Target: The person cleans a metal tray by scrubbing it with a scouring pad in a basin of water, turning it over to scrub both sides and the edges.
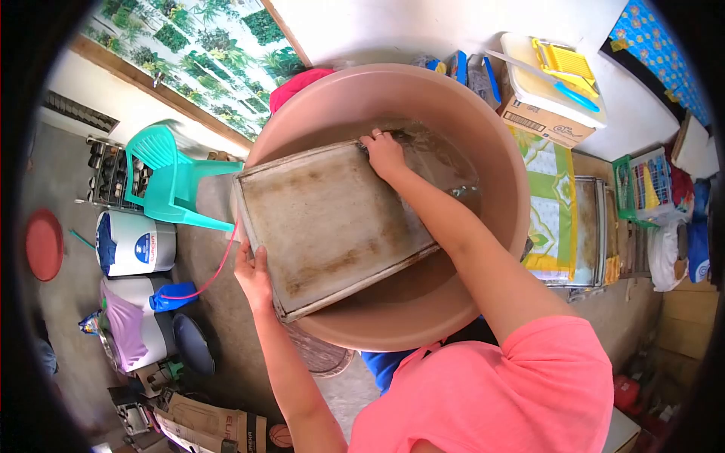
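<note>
A large rectangular metal baking tray (325,226), grey with brown stains, lies slanted across a big brown plastic basin (502,189). Its left end juts over the basin's rim, and its right part reaches down toward murky water (445,162). My left hand (254,275) grips the tray's left edge, thumb on the flat face and the other fingers partly hidden behind the edge. At the far edge, my right hand (385,155) is closed over the tray's rim with its fingers bent. Something dark by those fingertips cannot be made out.
A green plastic chair (162,177) stands left of the basin, near white washing machines (147,243). On the right are a cardboard box (547,121) with a lid and yellow slicer on top, a patterned cloth (550,211), and more trays (587,226). A pink hose (219,268) hangs at left.
</note>
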`<action>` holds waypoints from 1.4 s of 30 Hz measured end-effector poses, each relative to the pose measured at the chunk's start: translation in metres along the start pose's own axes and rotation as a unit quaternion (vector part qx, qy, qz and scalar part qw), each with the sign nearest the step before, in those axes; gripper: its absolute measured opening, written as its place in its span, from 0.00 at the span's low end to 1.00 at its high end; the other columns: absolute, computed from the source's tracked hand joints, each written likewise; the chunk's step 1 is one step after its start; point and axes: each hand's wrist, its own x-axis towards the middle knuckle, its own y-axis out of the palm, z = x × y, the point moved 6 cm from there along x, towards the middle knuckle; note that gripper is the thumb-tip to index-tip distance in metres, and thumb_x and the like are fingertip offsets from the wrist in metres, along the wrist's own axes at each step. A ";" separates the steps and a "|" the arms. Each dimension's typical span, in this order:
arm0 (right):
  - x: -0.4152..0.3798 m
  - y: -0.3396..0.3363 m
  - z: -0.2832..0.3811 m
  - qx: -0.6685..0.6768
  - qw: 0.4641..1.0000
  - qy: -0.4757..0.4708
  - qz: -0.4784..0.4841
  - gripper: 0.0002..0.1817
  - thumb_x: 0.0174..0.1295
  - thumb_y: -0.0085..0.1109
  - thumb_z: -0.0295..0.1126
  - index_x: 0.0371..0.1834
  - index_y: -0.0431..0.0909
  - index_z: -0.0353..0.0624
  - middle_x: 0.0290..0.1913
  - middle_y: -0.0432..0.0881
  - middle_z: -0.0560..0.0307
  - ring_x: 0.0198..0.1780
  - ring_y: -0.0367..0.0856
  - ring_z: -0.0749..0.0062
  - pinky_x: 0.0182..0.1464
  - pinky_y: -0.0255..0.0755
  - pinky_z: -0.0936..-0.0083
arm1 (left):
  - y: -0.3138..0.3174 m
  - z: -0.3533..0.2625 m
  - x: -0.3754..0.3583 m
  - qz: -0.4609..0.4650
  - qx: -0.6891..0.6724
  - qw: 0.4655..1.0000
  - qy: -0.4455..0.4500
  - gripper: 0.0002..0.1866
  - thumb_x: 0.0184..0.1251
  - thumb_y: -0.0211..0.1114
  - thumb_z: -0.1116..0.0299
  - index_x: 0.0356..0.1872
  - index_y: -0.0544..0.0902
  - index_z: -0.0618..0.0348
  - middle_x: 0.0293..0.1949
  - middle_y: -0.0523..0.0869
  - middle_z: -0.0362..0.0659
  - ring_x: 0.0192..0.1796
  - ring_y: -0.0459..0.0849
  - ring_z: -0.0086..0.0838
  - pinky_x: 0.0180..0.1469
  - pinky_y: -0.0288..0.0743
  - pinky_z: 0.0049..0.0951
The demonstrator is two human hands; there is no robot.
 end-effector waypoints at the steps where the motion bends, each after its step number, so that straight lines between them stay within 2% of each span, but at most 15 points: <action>1: 0.004 -0.004 -0.008 -0.004 1.000 -0.004 -0.017 0.10 0.60 0.49 0.29 0.42 0.79 0.44 0.49 0.76 0.49 0.50 0.77 0.54 0.46 0.78 0.60 | -0.002 0.004 0.002 0.002 0.014 1.000 0.003 0.23 0.67 0.61 0.71 0.60 0.70 0.74 0.33 0.85 0.44 0.32 0.79 0.19 0.35 0.73 0.20; 5: 0.012 0.005 -0.075 -0.097 0.992 0.073 0.034 0.11 0.61 0.49 0.29 0.43 0.79 0.44 0.49 0.76 0.49 0.51 0.78 0.53 0.47 0.78 0.61 | -0.002 0.011 0.004 -0.005 0.001 0.999 0.032 0.23 0.67 0.61 0.72 0.59 0.70 0.74 0.36 0.85 0.45 0.33 0.80 0.20 0.37 0.73 0.20; 8: 0.011 0.006 -0.096 -0.129 0.988 0.073 0.041 0.11 0.61 0.49 0.29 0.42 0.80 0.43 0.49 0.77 0.48 0.49 0.79 0.52 0.47 0.78 0.59 | 0.000 0.007 0.001 -0.011 -0.039 0.999 0.019 0.23 0.67 0.61 0.72 0.59 0.70 0.74 0.32 0.84 0.43 0.30 0.78 0.18 0.33 0.71 0.19; 11: 0.004 0.009 -0.087 -0.085 0.993 0.083 0.025 0.11 0.61 0.48 0.30 0.40 0.81 0.43 0.48 0.77 0.47 0.47 0.80 0.52 0.46 0.79 0.58 | -0.004 0.016 0.005 0.000 -0.007 1.000 0.016 0.23 0.66 0.62 0.72 0.59 0.70 0.73 0.27 0.83 0.40 0.26 0.74 0.15 0.27 0.67 0.18; 13: -0.019 -0.004 -0.066 -0.078 0.993 0.070 0.061 0.10 0.61 0.48 0.29 0.41 0.80 0.44 0.46 0.78 0.47 0.48 0.80 0.52 0.45 0.79 0.59 | -0.005 0.015 0.004 -0.004 -0.013 1.000 0.013 0.23 0.66 0.62 0.71 0.59 0.70 0.74 0.24 0.81 0.38 0.24 0.72 0.14 0.25 0.64 0.18; 17: -0.034 -0.013 -0.058 -0.115 0.990 0.054 0.060 0.10 0.61 0.48 0.28 0.40 0.80 0.44 0.44 0.78 0.46 0.46 0.81 0.52 0.44 0.80 0.60 | 0.000 0.002 0.000 -0.010 0.014 1.000 -0.003 0.24 0.66 0.62 0.70 0.59 0.70 0.74 0.22 0.80 0.37 0.23 0.71 0.13 0.24 0.62 0.18; 21: 0.013 0.001 -0.072 -0.125 0.988 0.074 0.054 0.10 0.61 0.50 0.30 0.38 0.81 0.41 0.43 0.79 0.46 0.45 0.82 0.52 0.42 0.80 0.60 | -0.002 0.006 0.001 -0.004 -0.019 1.000 0.019 0.24 0.67 0.62 0.69 0.59 0.70 0.74 0.22 0.80 0.37 0.22 0.70 0.13 0.24 0.62 0.18; 24: 0.016 0.007 -0.080 -0.132 0.989 0.060 0.032 0.10 0.62 0.49 0.29 0.39 0.80 0.39 0.43 0.79 0.45 0.44 0.83 0.52 0.42 0.81 0.61 | -0.002 0.005 0.002 -0.002 0.003 0.999 0.043 0.23 0.67 0.62 0.69 0.59 0.71 0.74 0.22 0.80 0.37 0.22 0.71 0.13 0.24 0.62 0.18; 27: -0.018 -0.003 -0.079 -0.129 0.988 0.053 0.069 0.09 0.61 0.48 0.28 0.39 0.77 0.39 0.43 0.78 0.44 0.43 0.82 0.51 0.40 0.80 0.57 | -0.007 0.011 0.007 -0.004 0.046 0.997 0.060 0.23 0.67 0.61 0.68 0.58 0.72 0.74 0.23 0.80 0.38 0.23 0.71 0.13 0.24 0.62 0.18; 32: -0.114 -0.051 -0.053 -0.115 0.953 0.002 0.282 0.11 0.53 0.53 0.21 0.41 0.74 0.37 0.45 0.77 0.41 0.43 0.82 0.45 0.42 0.78 0.54 | 0.000 0.007 0.007 -0.004 -0.005 0.998 0.055 0.24 0.67 0.61 0.68 0.60 0.71 0.75 0.23 0.81 0.38 0.24 0.71 0.13 0.24 0.64 0.19; 35: -0.107 -0.061 -0.053 -0.102 0.961 -0.024 0.255 0.09 0.57 0.51 0.24 0.41 0.75 0.35 0.45 0.78 0.40 0.42 0.84 0.46 0.41 0.80 0.55 | 0.000 0.001 0.005 0.007 0.030 0.999 0.043 0.25 0.68 0.60 0.69 0.61 0.70 0.76 0.24 0.81 0.39 0.25 0.72 0.14 0.26 0.65 0.19; 36: -0.096 -0.053 -0.060 -0.102 0.971 -0.023 0.217 0.10 0.56 0.52 0.23 0.42 0.75 0.36 0.44 0.79 0.39 0.40 0.84 0.45 0.40 0.79 0.55 | 0.000 -0.001 0.006 0.007 0.029 0.999 0.041 0.25 0.68 0.60 0.69 0.61 0.70 0.76 0.24 0.81 0.39 0.25 0.73 0.14 0.26 0.66 0.19; 38: -0.061 -0.039 -0.073 -0.092 0.980 0.015 0.178 0.10 0.57 0.51 0.24 0.42 0.74 0.36 0.43 0.79 0.40 0.39 0.84 0.45 0.41 0.79 0.54 | 0.001 0.005 0.003 0.004 -0.009 0.999 0.037 0.25 0.68 0.60 0.70 0.61 0.70 0.76 0.24 0.81 0.39 0.25 0.73 0.14 0.27 0.67 0.19; 40: -0.022 -0.029 -0.082 -0.087 0.989 0.011 0.118 0.09 0.59 0.49 0.25 0.42 0.74 0.37 0.42 0.80 0.40 0.39 0.84 0.45 0.40 0.79 0.55 | 0.001 0.014 0.005 0.002 -0.014 0.999 0.038 0.25 0.68 0.61 0.69 0.61 0.70 0.76 0.23 0.81 0.39 0.25 0.72 0.14 0.26 0.66 0.19; 42: -0.006 -0.018 -0.077 -0.080 0.991 0.027 0.103 0.09 0.60 0.48 0.26 0.42 0.74 0.38 0.42 0.80 0.40 0.39 0.84 0.45 0.40 0.79 0.55 | -0.001 0.015 0.007 -0.004 -0.006 0.999 0.038 0.26 0.67 0.61 0.69 0.61 0.70 0.76 0.23 0.81 0.38 0.24 0.72 0.14 0.26 0.66 0.18</action>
